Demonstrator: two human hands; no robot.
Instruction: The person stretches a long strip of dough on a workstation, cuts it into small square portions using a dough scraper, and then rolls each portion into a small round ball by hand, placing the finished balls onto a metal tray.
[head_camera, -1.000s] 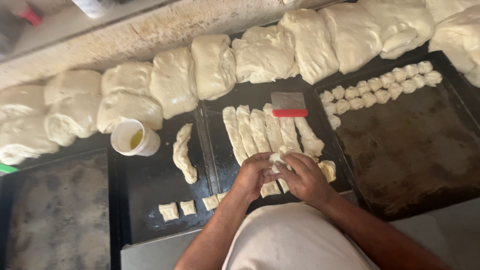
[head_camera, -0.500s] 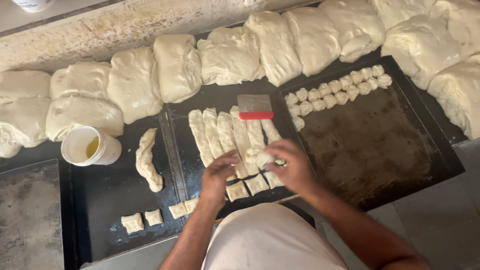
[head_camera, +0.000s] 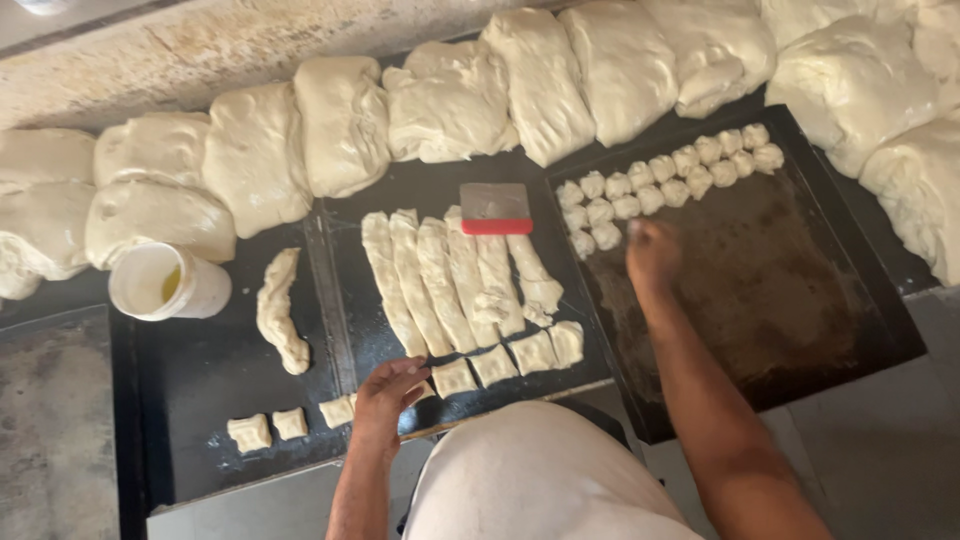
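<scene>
Far left, a white cup (head_camera: 168, 283) with yellowish liquid stands on the dark surface (head_camera: 215, 375), just below the big dough mounds (head_camera: 340, 125) lined along the back wall. Beside the cup lies a single twisted dough strip (head_camera: 280, 310), on its own. Along the near edge sit small cut squares (head_camera: 268, 428), a few in a loose row.

Now the left hand (head_camera: 388, 395): it rests at the near edge of the middle tray, fingers curled loosely downward, touching or just over a cut dough piece (head_camera: 453, 377) beside it. Whether it actually pinches anything, I cannot tell. Right above it stretch the long dough strips (head_camera: 440, 280), side by side, running away from the person, with more cut pieces (head_camera: 535, 351) at their near ends. At the far end of the strips lies a scraper (head_camera: 495, 208) with a red edge, untouched, well apart from both hands.

Over to the right: the right hand (head_camera: 652, 255) is out over the dark tray (head_camera: 800, 300), blurred, fingers closed together, right next to the rows of small dough balls (head_camera: 665, 180) at the tray's far left corner. What it holds, if anything, is too blurred to say. More big mounds (head_camera: 860, 90) fill the far right.
</scene>
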